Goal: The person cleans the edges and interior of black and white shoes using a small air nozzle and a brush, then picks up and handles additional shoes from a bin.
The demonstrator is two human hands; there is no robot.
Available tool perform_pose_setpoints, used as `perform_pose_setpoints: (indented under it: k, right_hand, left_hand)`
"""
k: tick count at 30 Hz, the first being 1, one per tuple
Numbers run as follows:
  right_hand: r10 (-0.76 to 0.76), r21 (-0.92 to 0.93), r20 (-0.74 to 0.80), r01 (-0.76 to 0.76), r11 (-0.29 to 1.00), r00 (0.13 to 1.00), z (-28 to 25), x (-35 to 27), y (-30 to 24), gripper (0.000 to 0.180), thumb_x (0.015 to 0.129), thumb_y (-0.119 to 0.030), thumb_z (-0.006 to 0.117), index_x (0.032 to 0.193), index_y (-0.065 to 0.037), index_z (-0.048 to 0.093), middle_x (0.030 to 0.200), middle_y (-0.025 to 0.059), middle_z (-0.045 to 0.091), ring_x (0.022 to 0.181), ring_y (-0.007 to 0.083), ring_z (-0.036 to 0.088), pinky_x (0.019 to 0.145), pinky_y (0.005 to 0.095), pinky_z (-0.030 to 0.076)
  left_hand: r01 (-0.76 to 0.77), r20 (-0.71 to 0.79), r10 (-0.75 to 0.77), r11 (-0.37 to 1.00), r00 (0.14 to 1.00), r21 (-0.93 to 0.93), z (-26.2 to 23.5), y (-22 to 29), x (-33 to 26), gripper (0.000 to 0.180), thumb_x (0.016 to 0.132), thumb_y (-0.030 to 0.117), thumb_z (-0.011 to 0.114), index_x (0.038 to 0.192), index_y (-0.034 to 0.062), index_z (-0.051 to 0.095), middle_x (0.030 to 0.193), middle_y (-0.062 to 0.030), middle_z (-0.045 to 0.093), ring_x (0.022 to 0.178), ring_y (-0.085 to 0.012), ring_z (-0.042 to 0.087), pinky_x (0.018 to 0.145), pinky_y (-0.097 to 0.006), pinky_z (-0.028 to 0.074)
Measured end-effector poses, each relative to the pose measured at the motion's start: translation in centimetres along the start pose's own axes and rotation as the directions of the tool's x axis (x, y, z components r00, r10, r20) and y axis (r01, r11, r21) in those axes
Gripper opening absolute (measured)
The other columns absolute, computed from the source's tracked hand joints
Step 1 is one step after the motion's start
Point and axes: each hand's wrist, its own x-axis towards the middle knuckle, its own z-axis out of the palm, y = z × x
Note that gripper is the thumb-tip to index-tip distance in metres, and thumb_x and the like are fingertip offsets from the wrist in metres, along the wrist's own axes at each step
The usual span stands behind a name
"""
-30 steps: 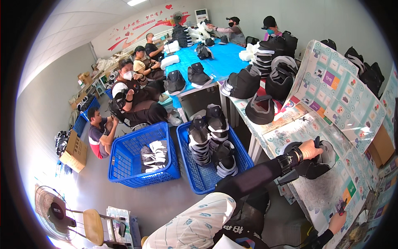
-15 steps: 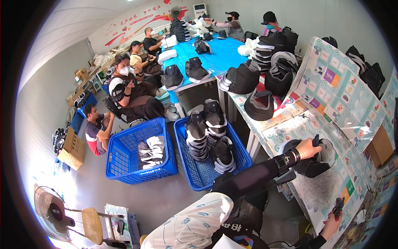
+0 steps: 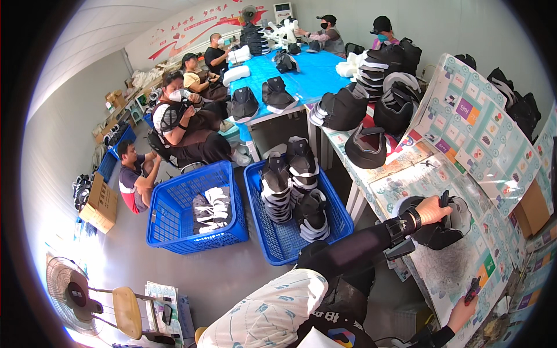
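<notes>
My left hand (image 3: 431, 211) is closed on the edge of a black shoe upper (image 3: 436, 233) with a pale grey lining. The upper rests on the paper-covered bench (image 3: 383, 185), and a dark part of it sticks up past my fingers. In my right hand (image 3: 461, 313), lower down over the bench's near side, is a small black and red hand tool (image 3: 473, 288); its exact kind is unclear. A dark stained patch lies on the bench paper between the hands. Farther along the bench stands another black shoe upper (image 3: 365, 148).
Two blue crates, one on the left (image 3: 159, 200) and one on the right (image 3: 278, 255), hold shoe uppers beside me. A blue-covered table (image 3: 313, 75) carries more uppers, with people around it. Patterned sheets (image 3: 470, 122) rise at the bench's back. A fan (image 3: 72, 293) stands lower left.
A seated co-worker on the left has lowered their head and brought both hands up near the mask. My own hands and the upper stay nearly in place; the view shifts slightly.
</notes>
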Motion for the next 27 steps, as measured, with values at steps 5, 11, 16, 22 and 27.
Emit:
perform_pose_setpoints:
  k: [5,11,16,22,27]
  right_hand:
    - [0.058,-0.008,0.033,-0.057,0.998,0.998,-0.7,-0.2,-1.5,0.038,0.095,-0.014,0.057,0.129,0.003,0.058,0.098,0.0281,0.069,0.093,0.0489,0.064,0.085,0.0532,0.049]
    - [0.048,0.067,0.087,-0.054,0.996,0.995,-0.3,-0.2,-0.5,0.039,0.096,-0.012,0.056,0.131,0.003,0.056,0.101,0.0266,0.065,0.097,0.0457,0.059,0.091,0.0493,0.045]
    - [0.103,-0.037,0.108,-0.099,0.994,0.989,-1.7,-0.4,-2.7,0.041,0.096,-0.010,0.053,0.134,0.006,0.053,0.103,0.0264,0.064,0.100,0.0442,0.059,0.093,0.0489,0.045]
    - [0.162,-0.180,0.105,-0.141,0.973,0.981,-1.6,-0.7,-6.9,0.043,0.096,0.000,0.056,0.138,0.007,0.048,0.124,0.0268,0.059,0.118,0.0462,0.057,0.094,0.0516,0.049]
    - [0.149,-0.173,0.113,-0.128,0.977,0.982,-0.1,-0.7,-4.5,0.052,0.091,0.000,0.064,0.139,0.008,0.047,0.129,0.0276,0.057,0.123,0.0468,0.054,0.100,0.0518,0.047]
  left_hand:
    - [-0.010,0.009,0.010,1.000,1.000,0.001,-0.2,0.4,-0.4,0.049,0.093,0.036,0.075,0.109,-0.0067,0.059,0.082,-0.0105,0.070,0.072,-0.0185,0.070,0.069,-0.034,0.057]
    - [-0.020,0.022,0.021,1.000,1.000,-0.008,0.0,0.6,-0.8,0.051,0.093,0.038,0.074,0.110,-0.0070,0.059,0.084,-0.0115,0.070,0.072,-0.0194,0.070,0.070,-0.034,0.057]
    - [-0.031,0.034,0.032,0.999,0.999,-0.029,0.4,0.2,-0.2,0.052,0.093,0.039,0.074,0.110,-0.0075,0.059,0.083,-0.0111,0.070,0.072,-0.0193,0.070,0.069,-0.033,0.057]
    - [-0.063,-0.019,0.066,0.990,0.998,0.124,0.0,-0.6,0.4,0.052,0.094,0.046,0.074,0.105,-0.0037,0.064,0.086,-0.0114,0.072,0.070,-0.0198,0.070,0.069,-0.036,0.056]
    - [-0.098,-0.030,0.103,0.984,0.994,0.146,0.3,1.1,-0.5,0.057,0.094,0.053,0.072,0.104,-0.0022,0.065,0.092,-0.0169,0.074,0.080,-0.0272,0.072,0.075,-0.039,0.056]
